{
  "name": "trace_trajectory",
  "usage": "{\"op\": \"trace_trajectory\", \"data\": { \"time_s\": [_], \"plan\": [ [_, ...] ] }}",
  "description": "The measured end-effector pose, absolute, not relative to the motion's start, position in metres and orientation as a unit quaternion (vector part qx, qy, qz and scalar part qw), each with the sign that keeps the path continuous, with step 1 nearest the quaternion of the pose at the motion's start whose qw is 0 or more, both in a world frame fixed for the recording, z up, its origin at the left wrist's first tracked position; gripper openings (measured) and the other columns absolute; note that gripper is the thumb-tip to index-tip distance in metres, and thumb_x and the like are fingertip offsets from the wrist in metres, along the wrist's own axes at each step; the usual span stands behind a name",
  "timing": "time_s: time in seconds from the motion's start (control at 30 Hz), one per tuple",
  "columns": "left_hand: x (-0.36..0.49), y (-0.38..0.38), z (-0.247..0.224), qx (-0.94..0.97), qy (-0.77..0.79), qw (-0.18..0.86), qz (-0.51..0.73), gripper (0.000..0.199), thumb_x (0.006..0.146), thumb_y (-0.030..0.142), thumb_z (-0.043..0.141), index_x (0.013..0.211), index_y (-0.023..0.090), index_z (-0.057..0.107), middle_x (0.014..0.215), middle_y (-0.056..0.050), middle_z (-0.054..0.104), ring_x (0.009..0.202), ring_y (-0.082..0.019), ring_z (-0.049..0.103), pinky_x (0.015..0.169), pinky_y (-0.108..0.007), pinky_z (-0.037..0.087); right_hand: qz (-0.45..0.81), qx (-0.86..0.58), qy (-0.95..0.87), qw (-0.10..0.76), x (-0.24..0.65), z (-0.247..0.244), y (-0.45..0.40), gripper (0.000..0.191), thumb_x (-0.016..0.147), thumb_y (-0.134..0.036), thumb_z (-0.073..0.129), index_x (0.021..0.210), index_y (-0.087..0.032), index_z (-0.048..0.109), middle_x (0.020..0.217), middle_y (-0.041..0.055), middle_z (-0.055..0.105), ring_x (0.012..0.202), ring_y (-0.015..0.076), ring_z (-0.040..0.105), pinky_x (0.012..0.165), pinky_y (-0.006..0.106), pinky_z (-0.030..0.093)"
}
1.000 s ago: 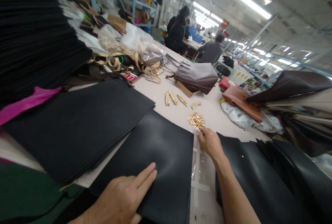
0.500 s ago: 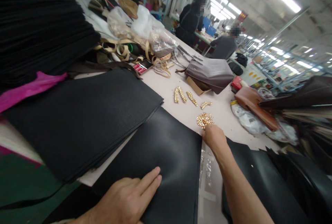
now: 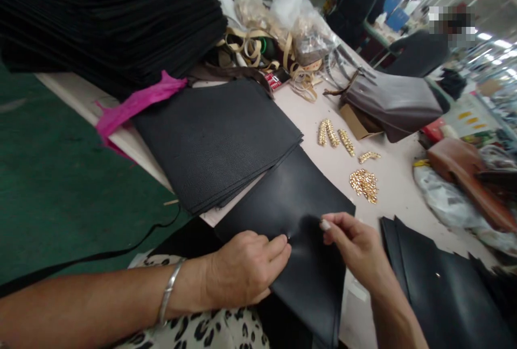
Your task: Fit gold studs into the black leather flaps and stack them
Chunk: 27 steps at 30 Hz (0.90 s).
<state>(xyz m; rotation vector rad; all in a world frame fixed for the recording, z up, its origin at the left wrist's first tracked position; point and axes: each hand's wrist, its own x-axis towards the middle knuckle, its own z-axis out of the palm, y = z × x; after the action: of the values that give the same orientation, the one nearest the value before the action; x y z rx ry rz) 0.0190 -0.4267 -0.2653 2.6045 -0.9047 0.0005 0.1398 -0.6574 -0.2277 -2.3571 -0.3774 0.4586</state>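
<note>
A smooth black sheet (image 3: 283,193) lies on the table edge, overlapped by a stack of grained black sheets (image 3: 226,133). My left hand (image 3: 252,265), with a silver bangle at the wrist, is closed on the smooth sheet's near part, beside a tiny shiny spot. Over the same sheet my right hand (image 3: 349,241) pinches with thumb and forefinger; what sits between them is too small to name. Beyond the sheet lies a loose pile of small gold pieces (image 3: 364,185), with rows of gold pieces (image 3: 346,142) behind it.
Tall black stack (image 3: 113,20) at the back left, with a pink cloth (image 3: 141,104) below it. Plastic bags and straps lie behind. A grey-brown bag (image 3: 396,98) and brown leather (image 3: 456,163) stand farther right; more black sheets (image 3: 440,279) lie at right. Two people are beyond.
My right hand has come back from the gold pile to above the smooth sheet, in a pinch. My left hand, earlier flat with fingers stretched, now grips the sheet. The view has shifted.
</note>
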Motion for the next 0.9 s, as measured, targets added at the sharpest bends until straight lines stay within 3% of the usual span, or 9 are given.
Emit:
{"op": "trace_trajectory", "data": {
  "time_s": [0.13,0.3,0.6,0.9],
  "plan": [
    [0.019,-0.426,-0.268,0.926,-0.334,0.175,0.025,0.055,0.083,0.036,0.066,0.128,0.005,0.055,0.120,-0.017,0.067,0.077,-0.026,0.065,0.061,-0.039,0.049,0.213,-0.901,-0.204,0.317,0.095,-0.228,-0.623,0.020,0.095,-0.037,0.056,0.094,-0.022,0.069,0.085,0.0012,0.071,0.078,0.0163,0.065,0.072,0.027,0.048],
    [0.018,-0.428,-0.273,0.925,-0.332,0.176,0.055,0.054,0.084,0.036,0.064,0.126,0.005,0.056,0.108,-0.012,0.067,0.073,-0.023,0.061,0.058,-0.039,0.048,0.192,-0.908,-0.256,0.269,0.092,-0.229,-0.613,0.016,0.095,-0.027,0.054,0.092,-0.023,0.068,0.087,0.0002,0.070,0.083,0.0163,0.065,0.076,0.028,0.045],
    [0.017,-0.427,-0.274,0.921,-0.327,0.193,0.090,0.053,0.081,0.039,0.069,0.122,0.006,0.058,0.104,-0.007,0.065,0.071,-0.021,0.059,0.056,-0.037,0.047,0.223,-0.908,-0.258,0.244,0.099,-0.223,-0.608,0.016,0.093,-0.025,0.056,0.086,-0.023,0.070,0.083,-0.0007,0.070,0.077,0.0153,0.065,0.071,0.027,0.045],
    [0.017,-0.428,-0.276,0.919,-0.325,0.203,0.097,0.035,0.091,0.027,0.049,0.118,0.008,0.060,0.109,-0.011,0.067,0.069,-0.020,0.060,0.054,-0.036,0.045,0.257,-0.916,-0.231,0.203,0.104,-0.216,-0.601,0.018,0.092,-0.025,0.056,0.079,-0.023,0.068,0.077,-0.0015,0.070,0.070,0.0153,0.064,0.065,0.028,0.043]
  ]
}}
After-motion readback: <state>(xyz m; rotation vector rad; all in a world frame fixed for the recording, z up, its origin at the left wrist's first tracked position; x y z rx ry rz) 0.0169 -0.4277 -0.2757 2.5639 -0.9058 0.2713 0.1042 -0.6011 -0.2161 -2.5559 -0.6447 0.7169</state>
